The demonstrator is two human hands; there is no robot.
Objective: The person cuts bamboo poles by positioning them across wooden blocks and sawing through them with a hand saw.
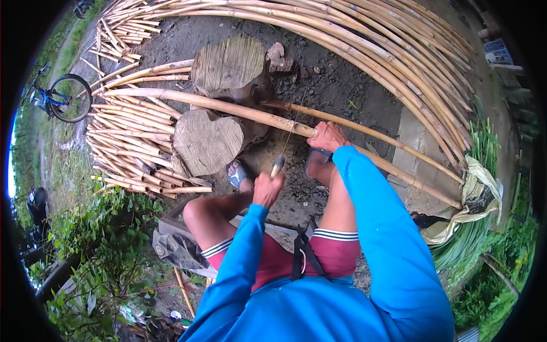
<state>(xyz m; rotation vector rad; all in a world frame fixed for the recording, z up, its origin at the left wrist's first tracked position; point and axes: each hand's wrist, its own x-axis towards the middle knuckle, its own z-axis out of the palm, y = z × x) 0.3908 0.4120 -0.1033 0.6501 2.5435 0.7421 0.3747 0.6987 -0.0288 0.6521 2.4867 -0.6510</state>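
Outdoor yard, one, in even daylight. Ground ahead of you: dark bare earth (pixel 373 94), lumpy, strewn with small stones. To your right: a grey concrete slab (pixel 420 126), flat; beyond it, at the upper right, a light-blue crate (pixel 497 52), its contents too small to tell. To your left: a grassy strip (pixel 64 165), patchy, with one blue bicycle (pixel 69 98) standing upon it, black-tyred. Nearer you, lower left: a leafy green shrub (pixel 99 251). Lower right: dense green foliage (pixel 507 285). Far left edge: a bright pale patch.
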